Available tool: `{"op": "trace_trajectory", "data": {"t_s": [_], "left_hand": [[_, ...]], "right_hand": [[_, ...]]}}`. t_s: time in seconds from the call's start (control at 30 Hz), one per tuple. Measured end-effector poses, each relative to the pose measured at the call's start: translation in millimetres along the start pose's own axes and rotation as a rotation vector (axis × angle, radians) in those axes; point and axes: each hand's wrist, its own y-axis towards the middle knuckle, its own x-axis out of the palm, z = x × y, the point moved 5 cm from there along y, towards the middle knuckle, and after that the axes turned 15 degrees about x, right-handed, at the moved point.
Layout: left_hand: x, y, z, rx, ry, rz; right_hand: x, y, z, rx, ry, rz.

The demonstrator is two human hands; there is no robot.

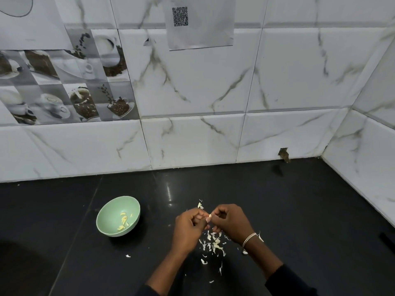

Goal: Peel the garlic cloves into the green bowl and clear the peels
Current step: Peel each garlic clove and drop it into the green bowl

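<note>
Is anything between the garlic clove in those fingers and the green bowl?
Nothing visible. The small pale garlic clove is pinched between the left hand and right hand; the round pale-green bowl sits to their left, with only bare black countertop between. The peels lie under the hands, off that path.

Dim, even light. You see a glare streak on the black counter (299,199) just beyond your left hand (190,227); shadow darkens the counter far left of it; wall tiles (192,82) bow near frame edges.
</note>
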Motion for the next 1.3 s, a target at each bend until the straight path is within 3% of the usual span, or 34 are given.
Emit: {"op": "trace_trajectory", "data": {"t_s": [0.57,1.03,1.3], "left_hand": [[4,0,0,-0.055,-0.125,-0.006],[1,7,5,0.024,-0.028,-0.134],[-6,8,0,-0.020,-0.105,-0.078]], "right_hand": [[2,-3,0,0.010,0.147,0.028],[1,-4,-8,-0.041,0.141,-0.083],[1,-1,-1,-0.016,0.205,-0.157]]}}
